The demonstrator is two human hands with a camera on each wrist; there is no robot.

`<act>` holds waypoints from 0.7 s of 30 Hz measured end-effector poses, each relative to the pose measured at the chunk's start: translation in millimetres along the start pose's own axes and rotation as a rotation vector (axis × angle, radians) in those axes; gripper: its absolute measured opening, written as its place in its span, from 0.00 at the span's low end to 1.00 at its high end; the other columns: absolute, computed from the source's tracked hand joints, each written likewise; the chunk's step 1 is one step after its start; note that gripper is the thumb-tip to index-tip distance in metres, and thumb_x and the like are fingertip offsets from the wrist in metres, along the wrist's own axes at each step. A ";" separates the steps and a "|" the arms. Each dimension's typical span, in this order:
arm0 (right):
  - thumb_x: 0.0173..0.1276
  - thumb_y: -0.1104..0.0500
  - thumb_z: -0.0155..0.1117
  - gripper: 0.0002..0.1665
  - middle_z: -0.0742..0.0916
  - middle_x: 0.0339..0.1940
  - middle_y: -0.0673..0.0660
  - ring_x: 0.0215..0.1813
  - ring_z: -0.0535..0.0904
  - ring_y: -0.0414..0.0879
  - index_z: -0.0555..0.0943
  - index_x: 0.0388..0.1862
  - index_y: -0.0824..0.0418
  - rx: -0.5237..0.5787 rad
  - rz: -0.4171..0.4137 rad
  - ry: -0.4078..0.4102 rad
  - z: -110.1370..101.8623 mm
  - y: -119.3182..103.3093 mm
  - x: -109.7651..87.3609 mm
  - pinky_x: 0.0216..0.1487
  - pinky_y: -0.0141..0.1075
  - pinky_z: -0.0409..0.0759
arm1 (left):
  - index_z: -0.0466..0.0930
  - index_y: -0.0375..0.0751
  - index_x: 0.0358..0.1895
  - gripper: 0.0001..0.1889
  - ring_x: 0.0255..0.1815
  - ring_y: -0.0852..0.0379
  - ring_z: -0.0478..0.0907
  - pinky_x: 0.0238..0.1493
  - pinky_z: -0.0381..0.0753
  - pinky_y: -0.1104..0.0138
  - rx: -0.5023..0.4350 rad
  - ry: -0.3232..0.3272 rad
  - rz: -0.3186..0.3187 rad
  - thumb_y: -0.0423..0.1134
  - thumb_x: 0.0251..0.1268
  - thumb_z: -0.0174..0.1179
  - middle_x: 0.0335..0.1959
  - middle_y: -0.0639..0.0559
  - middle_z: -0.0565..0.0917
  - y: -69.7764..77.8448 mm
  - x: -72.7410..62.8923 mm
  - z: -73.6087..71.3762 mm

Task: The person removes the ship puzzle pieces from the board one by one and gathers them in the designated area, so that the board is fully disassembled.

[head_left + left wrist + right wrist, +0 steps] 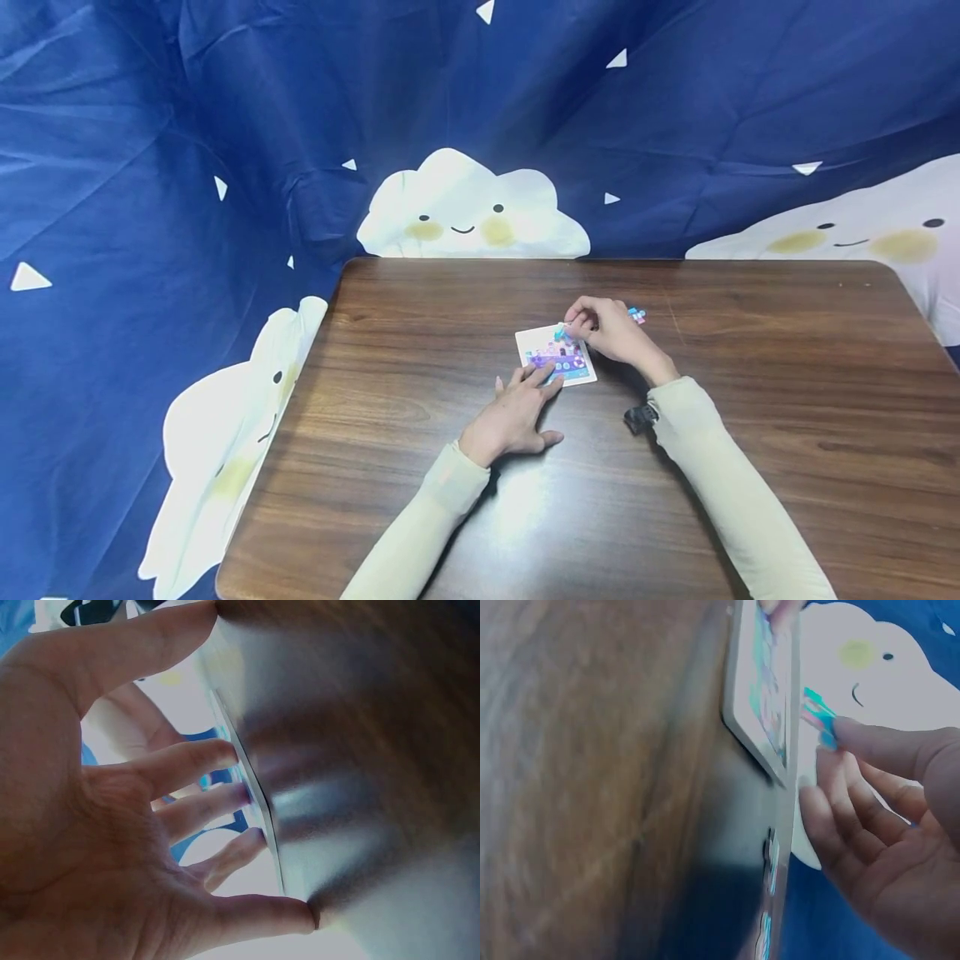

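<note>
A small square puzzle board with a white border and a purple-and-blue picture lies on the table. My left hand rests on its near edge with fingers spread and extended; in the left wrist view the fingertips touch the board. At the board's far right corner, my right hand pinches a puzzle piece between thumb and forefinger. That turquoise-and-pink puzzle piece is tilted over the board in the right wrist view. The right hand's other fingers are curled loosely beneath it.
Loose puzzle pieces lie on the brown wooden table just beyond the right hand. A black device is strapped at the right wrist. Behind the table's far edge hangs a blue curtain with white clouds.
</note>
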State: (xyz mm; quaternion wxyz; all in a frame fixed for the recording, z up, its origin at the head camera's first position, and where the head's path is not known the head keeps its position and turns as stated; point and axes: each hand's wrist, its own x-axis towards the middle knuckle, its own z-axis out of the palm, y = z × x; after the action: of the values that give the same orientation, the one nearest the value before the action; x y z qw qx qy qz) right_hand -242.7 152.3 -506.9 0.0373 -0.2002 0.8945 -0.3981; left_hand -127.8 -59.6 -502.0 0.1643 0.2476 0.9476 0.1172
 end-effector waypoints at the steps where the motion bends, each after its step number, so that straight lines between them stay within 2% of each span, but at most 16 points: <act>1: 0.70 0.70 0.62 0.07 0.87 0.32 0.59 0.31 0.82 0.46 0.85 0.43 0.63 0.022 0.019 0.015 -2.9 1.6 -0.9 0.31 0.29 0.79 | 0.62 0.50 0.82 0.47 0.85 0.42 0.55 0.71 0.67 0.28 -0.001 0.001 0.001 0.59 0.62 0.72 0.87 0.51 0.55 0.3 0.0 -0.2; 4: 0.74 0.63 0.66 0.07 0.88 0.35 0.60 0.31 0.83 0.47 0.85 0.48 0.62 0.072 0.092 0.060 -11.4 8.5 -3.8 0.26 0.32 0.81 | 0.62 0.50 0.82 0.47 0.85 0.42 0.55 0.71 0.67 0.28 -0.001 0.001 0.003 0.59 0.62 0.72 0.87 0.51 0.55 0.9 -0.3 -0.4; 7: 0.74 0.59 0.68 0.11 0.89 0.39 0.61 0.33 0.84 0.42 0.85 0.51 0.62 0.087 0.143 0.099 -19.8 15.9 -7.0 0.27 0.32 0.81 | 0.62 0.50 0.82 0.47 0.85 0.42 0.55 0.72 0.66 0.28 -0.010 -0.002 0.000 0.58 0.62 0.72 0.87 0.51 0.55 1.3 -1.5 -0.9; 13: 0.74 0.60 0.68 0.15 0.89 0.41 0.63 0.33 0.82 0.34 0.84 0.56 0.64 0.064 0.169 0.136 -33.9 31.6 -15.1 0.27 0.28 0.79 | 0.62 0.49 0.82 0.47 0.86 0.41 0.55 0.72 0.64 0.28 -0.029 -0.003 -0.005 0.57 0.62 0.72 0.87 0.51 0.55 1.3 -2.6 -1.8; 21: 0.72 0.62 0.69 0.13 0.88 0.40 0.64 0.32 0.79 0.28 0.85 0.52 0.67 0.052 0.196 0.185 -50.3 44.7 -26.3 0.29 0.21 0.77 | 0.61 0.49 0.82 0.47 0.86 0.41 0.55 0.72 0.64 0.28 -0.024 -0.008 0.001 0.57 0.62 0.72 0.87 0.51 0.54 2.0 -2.5 -1.7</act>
State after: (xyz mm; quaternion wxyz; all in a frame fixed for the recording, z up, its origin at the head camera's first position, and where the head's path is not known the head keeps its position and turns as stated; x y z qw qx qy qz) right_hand -244.6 224.6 -507.6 -0.0017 -0.0733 0.8988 -0.4321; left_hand -125.5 -59.5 -499.2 0.1708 0.2465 0.9454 0.1277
